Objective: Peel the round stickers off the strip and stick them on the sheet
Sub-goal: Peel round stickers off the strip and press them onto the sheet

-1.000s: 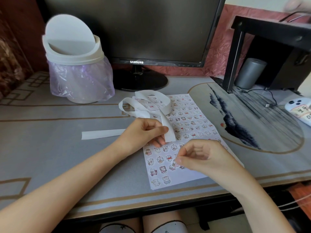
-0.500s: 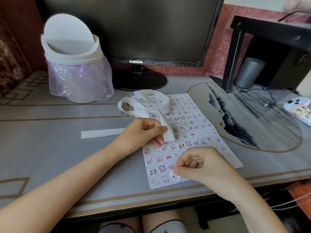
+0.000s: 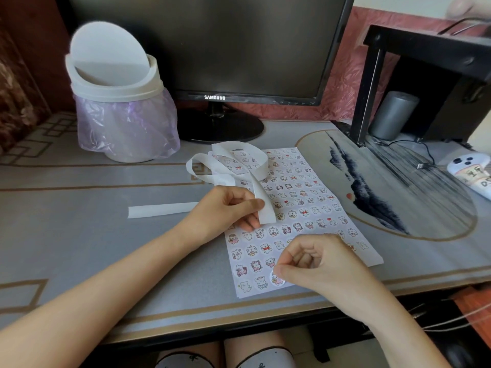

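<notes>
Strip (image 3: 162,210) of white backing lies across the table (image 3: 79,235) and loops through the left hand (image 3: 228,208), whose grip pinches it over the sheet (image 3: 371,257). Right hand (image 3: 318,264) has its grip closed on a round sticker (image 3: 276,282) at the sheet's near edge.
</notes>
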{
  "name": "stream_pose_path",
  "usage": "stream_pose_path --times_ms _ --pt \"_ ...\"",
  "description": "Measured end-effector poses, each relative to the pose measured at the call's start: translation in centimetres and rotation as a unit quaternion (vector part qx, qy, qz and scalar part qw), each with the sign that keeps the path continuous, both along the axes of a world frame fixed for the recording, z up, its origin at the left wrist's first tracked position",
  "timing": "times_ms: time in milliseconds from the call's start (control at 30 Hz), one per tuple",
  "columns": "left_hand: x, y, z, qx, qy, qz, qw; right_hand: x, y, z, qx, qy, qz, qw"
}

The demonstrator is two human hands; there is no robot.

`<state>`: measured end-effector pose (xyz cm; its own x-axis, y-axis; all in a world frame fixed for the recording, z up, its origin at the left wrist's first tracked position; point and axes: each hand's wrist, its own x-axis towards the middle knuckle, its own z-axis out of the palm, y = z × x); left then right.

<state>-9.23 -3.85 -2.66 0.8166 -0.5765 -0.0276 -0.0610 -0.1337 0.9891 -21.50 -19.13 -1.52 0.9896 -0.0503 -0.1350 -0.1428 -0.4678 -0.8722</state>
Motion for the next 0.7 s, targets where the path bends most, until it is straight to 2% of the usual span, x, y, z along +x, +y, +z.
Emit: stream_pose_path --times_ms 700 --pt "-0.01 -0.02 -0.02 0.000 -0.009 -0.009 1.000 -0.17 0.04 -0.56 -0.059 -0.043 0.013 0.997"
